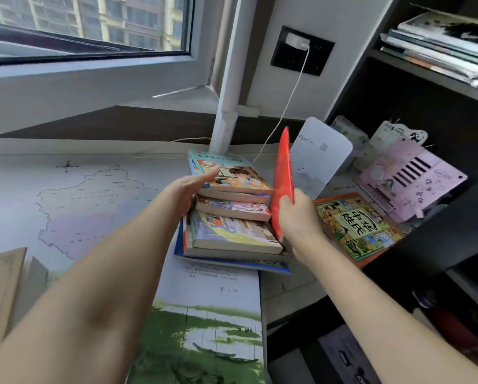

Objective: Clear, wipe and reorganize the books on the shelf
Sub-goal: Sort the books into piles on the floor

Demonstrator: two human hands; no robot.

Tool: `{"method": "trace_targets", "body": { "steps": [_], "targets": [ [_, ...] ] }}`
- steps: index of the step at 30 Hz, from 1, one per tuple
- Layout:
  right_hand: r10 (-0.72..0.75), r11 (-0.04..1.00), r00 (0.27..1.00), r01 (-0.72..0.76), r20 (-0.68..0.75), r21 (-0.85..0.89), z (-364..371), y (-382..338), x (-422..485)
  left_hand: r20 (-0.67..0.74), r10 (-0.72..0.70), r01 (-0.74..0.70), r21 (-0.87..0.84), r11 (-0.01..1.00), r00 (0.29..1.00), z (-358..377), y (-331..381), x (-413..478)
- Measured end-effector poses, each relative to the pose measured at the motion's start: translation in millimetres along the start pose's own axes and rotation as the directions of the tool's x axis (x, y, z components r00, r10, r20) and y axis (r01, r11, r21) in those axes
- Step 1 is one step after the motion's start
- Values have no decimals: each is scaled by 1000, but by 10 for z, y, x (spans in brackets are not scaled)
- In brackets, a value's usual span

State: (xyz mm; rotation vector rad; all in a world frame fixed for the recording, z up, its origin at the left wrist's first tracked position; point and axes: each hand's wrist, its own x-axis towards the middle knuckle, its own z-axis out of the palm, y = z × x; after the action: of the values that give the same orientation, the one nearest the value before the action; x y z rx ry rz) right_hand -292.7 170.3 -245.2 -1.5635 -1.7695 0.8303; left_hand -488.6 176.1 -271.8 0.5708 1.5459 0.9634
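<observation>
Holding red book [283, 173] upright in right hand [296, 214] fingers; left hand [189, 188] against book stack [232, 220], fingers mostly hidden, grip unclear

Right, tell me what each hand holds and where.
Right hand grips the red book by its lower end; left hand presses the book stack on its left side.

The desk [287, 289] is covered by a map [79, 206]. A stack of books [232, 217] sits mid-desk, its bottom overlapping the far edge of 1 green picture book [204, 328]. Right of the stack lie 1 orange book [357, 225] and a pink stand [407, 178]. A white cable [160, 156] trails behind.
</observation>
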Motion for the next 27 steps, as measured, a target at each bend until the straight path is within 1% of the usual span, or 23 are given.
{"method": "trace_targets", "body": {
  "steps": [1,3,5,9,11,12,15,17,20,23,25,27],
  "targets": [
    [2,1000,1000,-2,-25,26,-60,12,-8,0,12,-12,-40,999,1000,-3,-10,16],
    [-20,1000,999,20,35,3,-103,31,-36,6,0,0,-44,999,1000,-16,-28,54],
    [-9,999,996,14,94,-49,-72,59,-48,-12,8,-9,-64,998,1000,-2,-25,84],
    [78,997,992,-79,99,10,-27,171,-86,-69,8,-21,-192,981,998,80,-54,100],
    [53,998,997,-50,56,-48,-76,174,-150,-108,6,-31,-236,971,994,94,-66,81],
    [19,996,1000,-19,1,-86,-130,127,-173,-135,10,-45,-258,965,991,87,-37,55],
    [-118,982,980,91,-162,-167,-298,-146,-167,-245,51,-125,-294,948,968,80,141,-149],
    [-205,969,959,171,-195,-176,-401,-366,-166,-264,88,-171,-309,936,961,1,272,-280],
    [-289,945,935,244,-206,-217,-582,-651,-270,-238,134,-207,-312,927,962,-162,478,-509],
    [-359,920,908,304,-218,-248,-743,-863,-411,-200,210,-260,-273,926,957,-232,697,-1039],
    [-399,905,887,339,-232,-259,-830,-987,-506,-140,223,-251,-233,939,965,-279,738,-1378],
    [-428,890,876,365,-223,-273,-923,-1106,-651,-58,192,-200,-216,956,980,-343,646,-1678]
  ]
}}
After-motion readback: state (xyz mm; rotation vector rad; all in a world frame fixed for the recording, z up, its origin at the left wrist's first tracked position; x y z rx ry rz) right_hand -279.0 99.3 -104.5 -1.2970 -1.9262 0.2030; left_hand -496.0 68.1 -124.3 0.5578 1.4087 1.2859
